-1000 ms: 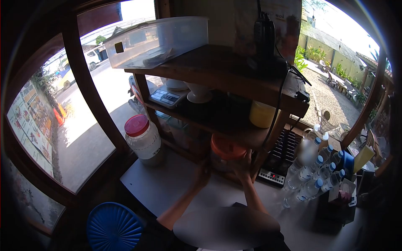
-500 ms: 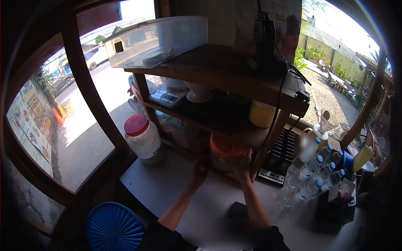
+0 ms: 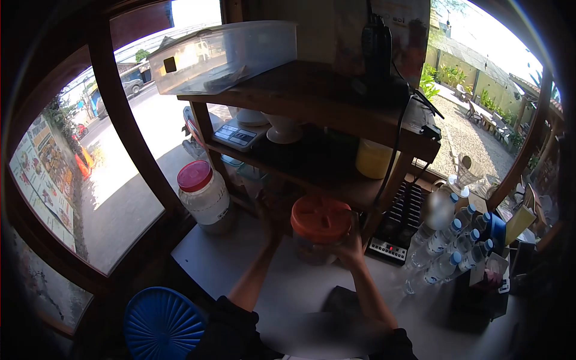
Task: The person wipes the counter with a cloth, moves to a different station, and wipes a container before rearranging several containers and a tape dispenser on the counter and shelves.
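Note:
A clear jar with a broad orange lid (image 3: pixel 321 217) stands at the front of the shelf's lower level, above the white counter. My right hand (image 3: pixel 347 245) grips its right side, with the thumb and fingers round the body below the lid. Left of the jar, my left hand (image 3: pixel 271 222) is raised in the shadow of the lower shelf, apart from the jar. Its fingers look stretched out, with nothing visible in them. Further left, a big clear jar with a red lid (image 3: pixel 195 176) stands on the counter.
The wooden shelf (image 3: pixel 336 114) overhangs the jar, with a digital scale (image 3: pixel 236 137) and a yellow container (image 3: pixel 373 159) on its middle level. A black cable (image 3: pixel 393 162) hangs down its right side. Several water bottles (image 3: pixel 447 264) stand right, beside a black appliance (image 3: pixel 390 249).
The orange-lidded jar has come out from under the shelf toward me, in my right hand. My left hand has moved up and left, away from it.

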Demonstrator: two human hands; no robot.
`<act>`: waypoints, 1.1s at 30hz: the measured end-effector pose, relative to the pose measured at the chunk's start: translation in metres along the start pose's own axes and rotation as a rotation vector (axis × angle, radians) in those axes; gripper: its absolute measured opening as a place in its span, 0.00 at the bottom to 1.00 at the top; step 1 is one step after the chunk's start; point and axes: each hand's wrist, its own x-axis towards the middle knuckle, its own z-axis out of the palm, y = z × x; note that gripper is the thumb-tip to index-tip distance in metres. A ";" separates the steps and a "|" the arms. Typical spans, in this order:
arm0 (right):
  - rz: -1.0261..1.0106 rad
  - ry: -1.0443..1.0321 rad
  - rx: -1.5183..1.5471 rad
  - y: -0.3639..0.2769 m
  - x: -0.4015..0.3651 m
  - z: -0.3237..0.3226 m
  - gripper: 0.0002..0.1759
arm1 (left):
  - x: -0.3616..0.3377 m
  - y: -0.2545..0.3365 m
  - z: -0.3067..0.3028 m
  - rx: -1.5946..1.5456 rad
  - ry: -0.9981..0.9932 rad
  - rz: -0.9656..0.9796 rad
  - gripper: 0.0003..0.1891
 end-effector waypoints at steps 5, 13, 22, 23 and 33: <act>0.063 -0.128 0.133 -0.012 -0.008 0.001 0.59 | 0.011 0.011 -0.039 0.142 -0.258 -0.180 0.43; 0.101 -0.349 0.398 -0.001 -0.023 0.032 0.45 | -0.016 0.085 -0.106 -0.513 -0.736 -0.206 0.58; 0.076 0.547 -0.845 0.052 0.031 0.033 0.48 | -0.027 0.072 -0.122 -0.500 -0.590 -0.246 0.61; 0.103 0.591 -0.818 0.057 0.033 0.033 0.49 | -0.028 0.072 -0.123 -0.490 -0.584 -0.242 0.61; 0.254 0.911 -0.540 0.097 0.041 0.042 0.43 | -0.039 0.060 -0.126 -0.418 -0.573 -0.191 0.61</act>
